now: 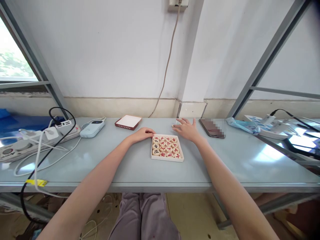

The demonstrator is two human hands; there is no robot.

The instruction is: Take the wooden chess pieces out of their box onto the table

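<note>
Round pieces [169, 149] in rows fill the white box [167, 159] on the surface [130, 170]. The left hand [143, 134] is at its far-left corner, grip unclear; the right hand [188, 130], nearby, spreads its grip wide.

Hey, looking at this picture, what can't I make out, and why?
All in the head view:
- Right hand: its back hides the palm and anything beneath.
- Left hand: its back hides the palm; whether it grips the box is unclear.
- Box floor: covered by the pieces.
- Phone: part of its screen is pixelated.
- Wall socket: cut off by the top edge.
</note>
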